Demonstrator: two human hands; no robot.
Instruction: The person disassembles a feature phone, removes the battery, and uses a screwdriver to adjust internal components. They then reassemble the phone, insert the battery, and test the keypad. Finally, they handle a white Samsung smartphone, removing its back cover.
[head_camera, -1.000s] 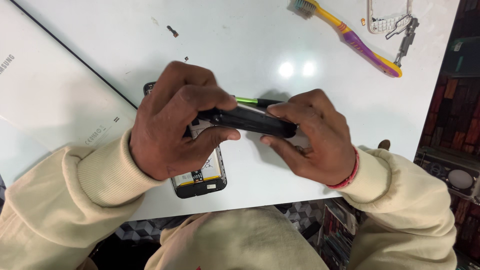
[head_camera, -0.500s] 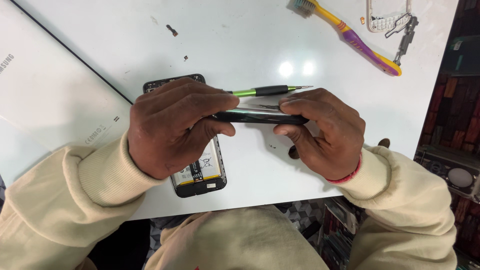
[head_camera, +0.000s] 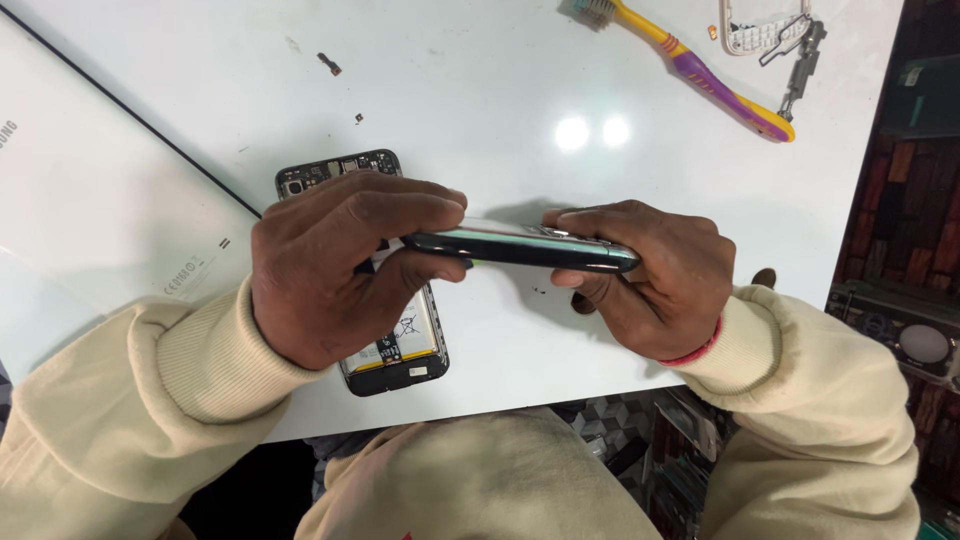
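Gripped edge-on between both hands now: a dark phone back cover, held level just above the opened smartphone lying flat on the white table. Left hand clamped tight around the cover's left end, thumb underneath, fingers curled over the top. Right hand closed on the cover's right end, fingertips along the upper edge, thumb tucked below. Resting directly under the left hand, the opened smartphone, battery and circuit board exposed, its top end poking out past the knuckles. Well beyond the smartphone, toward the table's far right: a yellow and purple toothbrush, a pale phone frame just beside it, and a small metal part. Far side of the smartphone, two tiny dark scraps. Left of the smartphone, a large white panel.
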